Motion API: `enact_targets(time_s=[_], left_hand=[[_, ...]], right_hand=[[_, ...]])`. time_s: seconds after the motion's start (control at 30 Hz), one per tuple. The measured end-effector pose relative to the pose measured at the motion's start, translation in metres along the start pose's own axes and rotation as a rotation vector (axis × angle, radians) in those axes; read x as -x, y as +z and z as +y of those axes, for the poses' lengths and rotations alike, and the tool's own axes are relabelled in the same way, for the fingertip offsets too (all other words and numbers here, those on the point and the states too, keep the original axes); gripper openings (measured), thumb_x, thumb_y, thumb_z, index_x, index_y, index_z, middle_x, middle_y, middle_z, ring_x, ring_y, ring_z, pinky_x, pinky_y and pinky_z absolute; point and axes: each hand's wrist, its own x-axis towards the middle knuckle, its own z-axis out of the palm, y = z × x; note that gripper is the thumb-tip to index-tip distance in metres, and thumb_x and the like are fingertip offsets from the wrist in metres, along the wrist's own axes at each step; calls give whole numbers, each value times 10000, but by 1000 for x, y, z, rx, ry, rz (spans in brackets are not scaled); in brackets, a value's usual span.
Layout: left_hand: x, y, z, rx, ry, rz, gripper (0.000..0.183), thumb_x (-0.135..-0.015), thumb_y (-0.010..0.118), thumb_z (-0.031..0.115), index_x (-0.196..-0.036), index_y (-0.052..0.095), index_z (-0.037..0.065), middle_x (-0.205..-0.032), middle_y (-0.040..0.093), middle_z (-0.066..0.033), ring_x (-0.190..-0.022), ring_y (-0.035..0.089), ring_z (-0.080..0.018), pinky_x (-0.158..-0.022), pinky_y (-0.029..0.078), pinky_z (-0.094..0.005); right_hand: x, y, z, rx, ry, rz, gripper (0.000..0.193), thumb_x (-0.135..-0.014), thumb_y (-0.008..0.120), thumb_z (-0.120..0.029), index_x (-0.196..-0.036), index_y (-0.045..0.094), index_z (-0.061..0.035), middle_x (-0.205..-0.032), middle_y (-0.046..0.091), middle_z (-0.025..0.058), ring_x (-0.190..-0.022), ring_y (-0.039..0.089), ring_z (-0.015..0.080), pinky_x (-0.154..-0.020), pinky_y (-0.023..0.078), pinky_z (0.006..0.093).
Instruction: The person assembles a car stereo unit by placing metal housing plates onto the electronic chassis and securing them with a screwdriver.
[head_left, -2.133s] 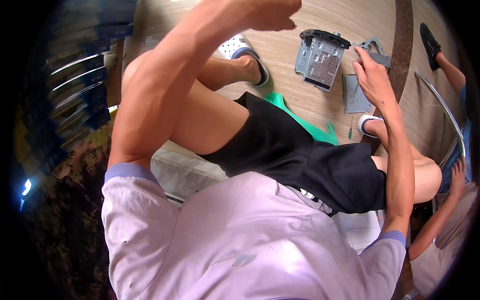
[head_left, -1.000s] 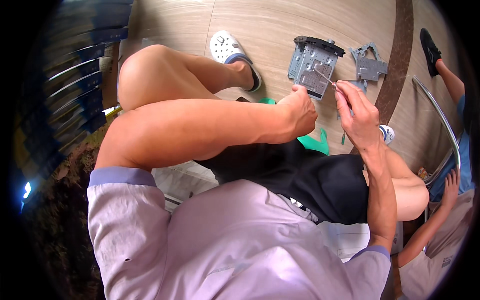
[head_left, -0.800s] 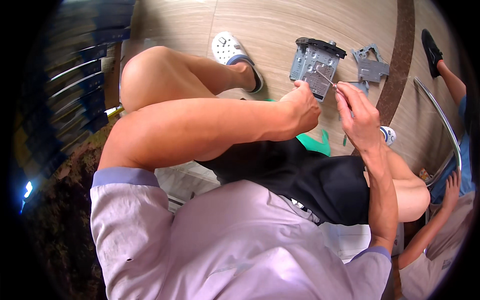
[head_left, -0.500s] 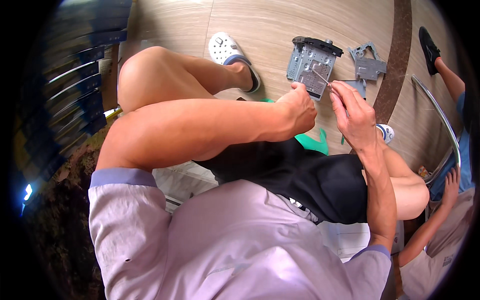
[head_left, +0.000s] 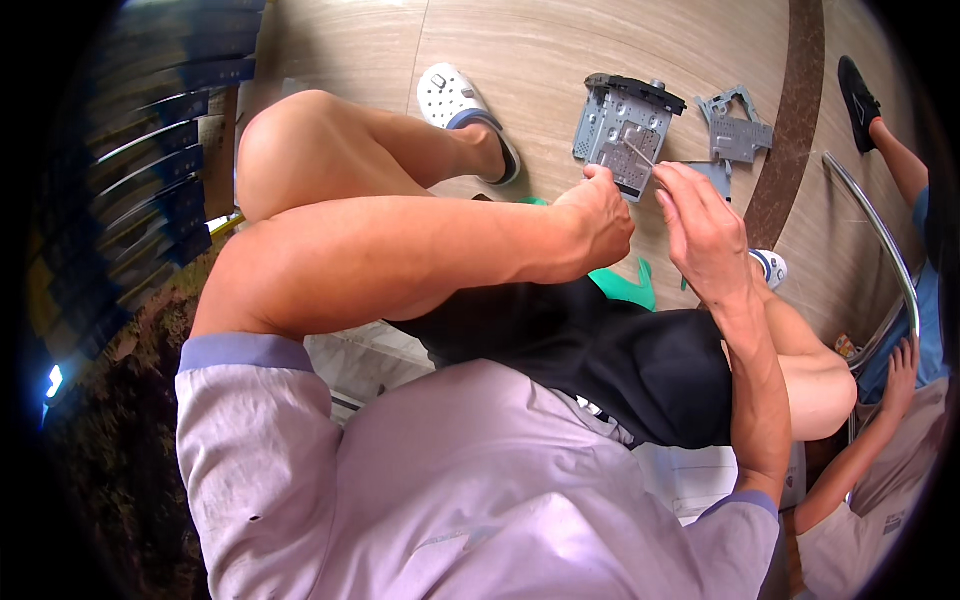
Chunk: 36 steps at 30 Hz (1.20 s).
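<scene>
A grey metal car-stereo-like unit (head_left: 608,128) with a black front panel stands in front of me, its perforated face showing. My left hand (head_left: 598,222) is closed at its near edge and grips it there; most of the fingers are hidden. In my right hand (head_left: 708,225) the fingers pinch a thin screwdriver (head_left: 637,150). Its shaft slants up and left across the metal face, tip against the unit; the handle is mostly covered by my fingers.
Loose metal bracket plates (head_left: 740,137) lie on the floor right of the unit, with a flat grey piece (head_left: 712,177) nearer. Something green (head_left: 625,288) shows beyond my lap. At the right, another person's arm (head_left: 860,450) rests beside a curved chrome tube (head_left: 880,222).
My right hand has shifted slightly left and turned a little on the screwdriver. The left hand and the metal unit stay almost still.
</scene>
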Motion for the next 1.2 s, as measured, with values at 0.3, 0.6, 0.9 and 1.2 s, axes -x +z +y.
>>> enact_targets(time_s=[0.3,0.6,0.9,1.2], left_hand=[[2,-2,1,-6,21,6,131,-826,701,178,-718,765,142,-747,722,10,-724,663,-185,-650,399,-350],[-1,-3,4,-39,31,-41,115,-804,700,149,-701,749,129,-733,704,-8,-680,627,-190,-630,393,-356],[2,3,8,12,-3,-37,120,-836,696,171,-747,770,137,-766,716,14,-748,660,-179,-674,420,-359],[-6,-4,0,71,28,-85,110,-841,696,157,-793,787,121,-812,741,-6,-756,693,-197,-676,453,-364]], right_hand=[[-9,18,-6,105,61,100,438,-954,736,-198,-1334,615,-19,-963,732,118,-796,752,264,-659,611,379],[-26,13,-18,439,150,-18,432,-1004,640,-352,-1352,607,-96,-660,662,96,-537,688,290,-474,544,422],[-35,-2,-16,307,-65,-104,236,-928,707,-192,-1113,607,-86,-842,619,81,-752,689,282,-607,573,423],[-27,6,-19,425,78,-115,177,-944,688,-232,-1042,629,-96,-733,580,73,-619,689,267,-511,548,406]])
